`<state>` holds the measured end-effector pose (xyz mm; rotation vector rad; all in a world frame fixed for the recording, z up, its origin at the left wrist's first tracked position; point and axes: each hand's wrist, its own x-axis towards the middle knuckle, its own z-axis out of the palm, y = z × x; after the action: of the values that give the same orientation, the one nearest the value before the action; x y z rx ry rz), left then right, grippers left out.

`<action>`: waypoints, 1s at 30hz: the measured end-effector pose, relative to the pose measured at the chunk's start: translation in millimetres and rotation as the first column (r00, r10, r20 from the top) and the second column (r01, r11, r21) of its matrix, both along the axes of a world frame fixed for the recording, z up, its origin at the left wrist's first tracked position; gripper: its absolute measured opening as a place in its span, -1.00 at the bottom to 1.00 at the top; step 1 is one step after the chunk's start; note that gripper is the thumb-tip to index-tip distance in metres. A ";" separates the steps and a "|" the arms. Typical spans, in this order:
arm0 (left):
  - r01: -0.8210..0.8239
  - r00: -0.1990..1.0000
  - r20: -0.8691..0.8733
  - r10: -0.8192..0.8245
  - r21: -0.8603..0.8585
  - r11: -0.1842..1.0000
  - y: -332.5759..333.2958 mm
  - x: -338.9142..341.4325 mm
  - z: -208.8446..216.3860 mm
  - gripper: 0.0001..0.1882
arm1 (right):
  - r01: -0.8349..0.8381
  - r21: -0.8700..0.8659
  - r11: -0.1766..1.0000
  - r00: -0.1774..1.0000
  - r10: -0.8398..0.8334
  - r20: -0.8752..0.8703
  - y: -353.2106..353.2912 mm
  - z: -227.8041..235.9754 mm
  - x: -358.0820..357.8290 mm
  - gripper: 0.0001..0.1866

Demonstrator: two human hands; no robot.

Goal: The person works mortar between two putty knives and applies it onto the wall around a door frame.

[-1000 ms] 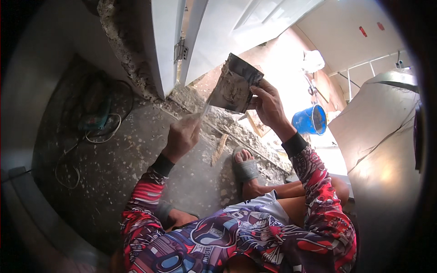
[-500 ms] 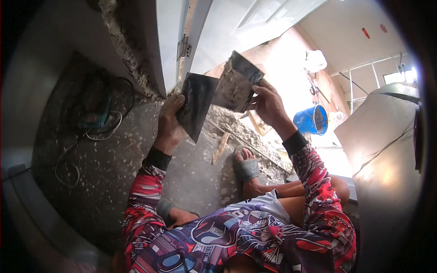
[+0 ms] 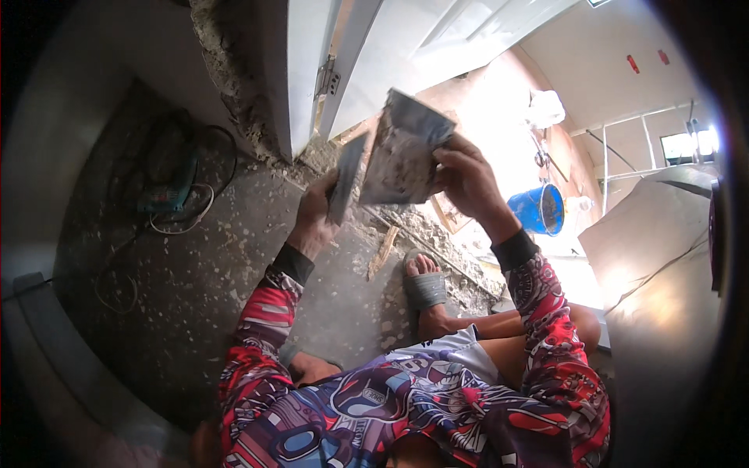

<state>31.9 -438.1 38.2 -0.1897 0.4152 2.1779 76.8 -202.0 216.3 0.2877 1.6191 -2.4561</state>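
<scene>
Flr (image 3: 211,273) below gray paste-smeared rect. plate (image 3: 402,156)

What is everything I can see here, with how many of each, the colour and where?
Smeared plate: one, grey with beige paste, in the right hand
Thin plate: one, grey, in the left hand
Door: one, white, top centre
Hinge: one visible, metallic, door's left edge
Bucket: one, blue, right of centre
Corded tool: one, teal, floor at left
Wood strip: one, light brown, floor centre
Large panel: one, silvery grey, far right
Sandals: two, grey, on the feet
Sleeves: two, red patterned, lower left and right
Left hand: one, bare, centre-left
Right hand: one, bare, centre-right
</scene>
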 end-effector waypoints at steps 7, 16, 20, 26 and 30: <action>-0.309 0.923 -0.294 0.248 -0.181 0.934 -0.1 4.0 43.7 -0.82 | 0.289 0.168 0.942 0.950 -0.261 -0.170 28.4 6.4 -9.3 -0.71; -0.363 0.900 -0.343 0.269 -0.248 0.898 41.0 36.0 71.9 -0.85 | 0.346 0.201 0.917 0.917 -0.285 -0.279 6.2 -26.8 -4.1 -0.76; -0.400 0.891 -0.332 0.309 -0.254 0.881 48.0 35.1 71.7 -0.85 | 0.292 0.625 0.723 0.946 -0.123 -0.300 6.0 -53.1 6.3 -0.85; -0.407 0.902 -0.266 0.341 -0.256 0.877 47.5 37.2 70.7 -0.87 | 0.239 0.900 0.366 0.877 0.316 -0.361 -28.0 -21.2 17.0 -0.58; -0.438 0.890 -0.210 0.404 -0.155 0.885 38.4 30.6 85.9 -0.86 | 0.175 0.965 0.193 0.868 0.432 -0.244 -10.9 -30.6 28.5 -0.50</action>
<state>62.5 -399.7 124.1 -0.2183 0.7513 2.5935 105.3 -212.8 185.7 -0.3830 3.0928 -0.9079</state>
